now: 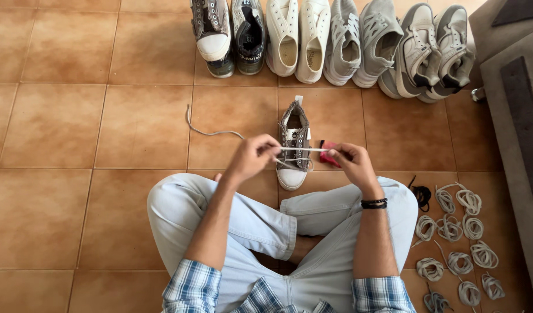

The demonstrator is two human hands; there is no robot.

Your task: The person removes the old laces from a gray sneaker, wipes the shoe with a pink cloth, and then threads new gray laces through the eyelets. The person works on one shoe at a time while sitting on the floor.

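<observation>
Both grips pinch white lace (304,149) taut | red object (329,152) half-hidden behind right hand (352,163)

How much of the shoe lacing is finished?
Just started, it seems. The small grey sneaker on the tiled floor has lace only near its toe; the eyelets higher up look empty. The left hand and right hand stretch the white shoelace between them, its long end trailing left. Eight shoes wait in a row behind, at least some unlaced, and coiled laces lie at the right.
</observation>
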